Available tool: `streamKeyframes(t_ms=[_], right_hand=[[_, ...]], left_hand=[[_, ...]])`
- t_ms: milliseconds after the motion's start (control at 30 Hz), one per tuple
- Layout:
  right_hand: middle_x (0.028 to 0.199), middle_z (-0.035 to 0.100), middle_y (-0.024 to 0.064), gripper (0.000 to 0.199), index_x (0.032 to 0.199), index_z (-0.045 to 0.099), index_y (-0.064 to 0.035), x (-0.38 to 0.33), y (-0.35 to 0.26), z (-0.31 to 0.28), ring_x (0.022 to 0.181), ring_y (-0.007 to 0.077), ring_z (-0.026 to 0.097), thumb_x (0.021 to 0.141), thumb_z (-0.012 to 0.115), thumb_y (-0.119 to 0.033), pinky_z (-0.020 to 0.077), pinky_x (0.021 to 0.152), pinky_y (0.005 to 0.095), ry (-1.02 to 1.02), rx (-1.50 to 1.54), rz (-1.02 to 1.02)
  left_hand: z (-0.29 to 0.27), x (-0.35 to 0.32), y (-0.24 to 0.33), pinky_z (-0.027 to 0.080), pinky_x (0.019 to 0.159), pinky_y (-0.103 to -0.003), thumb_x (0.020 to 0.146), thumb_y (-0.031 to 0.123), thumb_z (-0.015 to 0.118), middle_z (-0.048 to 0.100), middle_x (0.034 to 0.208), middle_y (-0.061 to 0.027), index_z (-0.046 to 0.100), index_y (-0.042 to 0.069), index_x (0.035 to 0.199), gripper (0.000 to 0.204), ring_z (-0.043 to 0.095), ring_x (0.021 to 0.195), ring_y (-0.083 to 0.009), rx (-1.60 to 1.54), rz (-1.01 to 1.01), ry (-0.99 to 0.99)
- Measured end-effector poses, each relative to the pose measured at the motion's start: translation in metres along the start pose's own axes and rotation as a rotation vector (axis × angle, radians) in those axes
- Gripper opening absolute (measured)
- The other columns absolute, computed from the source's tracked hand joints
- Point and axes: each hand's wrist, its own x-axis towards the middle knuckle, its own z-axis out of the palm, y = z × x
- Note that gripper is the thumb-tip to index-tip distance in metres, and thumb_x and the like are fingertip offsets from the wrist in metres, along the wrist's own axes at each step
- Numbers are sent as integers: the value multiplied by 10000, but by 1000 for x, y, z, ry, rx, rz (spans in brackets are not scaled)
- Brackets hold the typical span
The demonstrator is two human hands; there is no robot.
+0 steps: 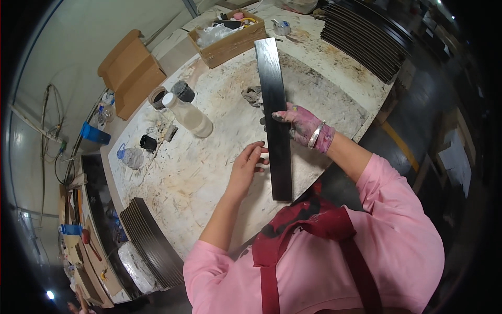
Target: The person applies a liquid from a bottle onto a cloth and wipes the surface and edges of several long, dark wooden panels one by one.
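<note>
A long, narrow black wooden plank (275, 99) with a glossy face is held up over the worktable, one end toward my body and the other pointing away. My right hand (303, 125), in a stained pink glove and with a silver bangle at the wrist, grips its right edge, thumb on the face and fingertips showing past the left edge. My bare left hand (247, 166) is beside the lower left edge, fingers apart and loosely bent; whether they touch the wood I cannot tell. Behind the plank lies a crumpled grey rag (252, 96), partly hidden.
On the stained white table (172, 172) stand a milky bottle (193, 119), a dark jar (183, 91) and a small black cup (148, 142). A cardboard box of odds and ends (230, 49) is at the back. Dark strips are stacked far right (361, 42) and near left (151, 243).
</note>
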Motion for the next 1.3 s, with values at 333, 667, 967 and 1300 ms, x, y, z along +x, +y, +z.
streamKeyframes(t_ms=[333, 667, 967, 1300], right_hand=[[995, 652, 131, 274, 1153, 499, -31, 20, -48, -29, 892, 212, 667, 898, 586, -82, 571, 752, 324, -44, -83, 133], [902, 612, -24, 262, 1086, 569, -78, 17, -14, -17, 801, 59, 579, 854, 679, -132, 497, 721, 229, -123, -179, 174], [881, 652, 94, 308, 1167, 495, -47, 12, 0, -25, 731, 183, 654, 889, 614, -103, 565, 654, 310, -66, -145, 152], [892, 653, 106, 265, 1121, 506, -48, 1, 5, -26, 739, 190, 656, 886, 616, -102, 570, 653, 318, -37, -125, 143]], left_hand=[[20, 57, 30, 451, 763, -262, 973, 307, 500, 608, 1091, -50, 520, 12, 1266, 416, 552, 913, -135, 17, 205, 222], [21, 121, 81, 424, 841, -300, 963, 343, 502, 592, 1062, -4, 478, 47, 1290, 442, 537, 967, -100, -186, 259, 430], [17, 124, 82, 427, 742, -278, 968, 323, 477, 600, 902, 36, 586, 137, 1020, 221, 542, 818, -98, -218, 186, 352], [4, 135, 89, 419, 737, -302, 950, 308, 498, 613, 882, 41, 607, 151, 1003, 199, 551, 802, -92, -200, 187, 275]])
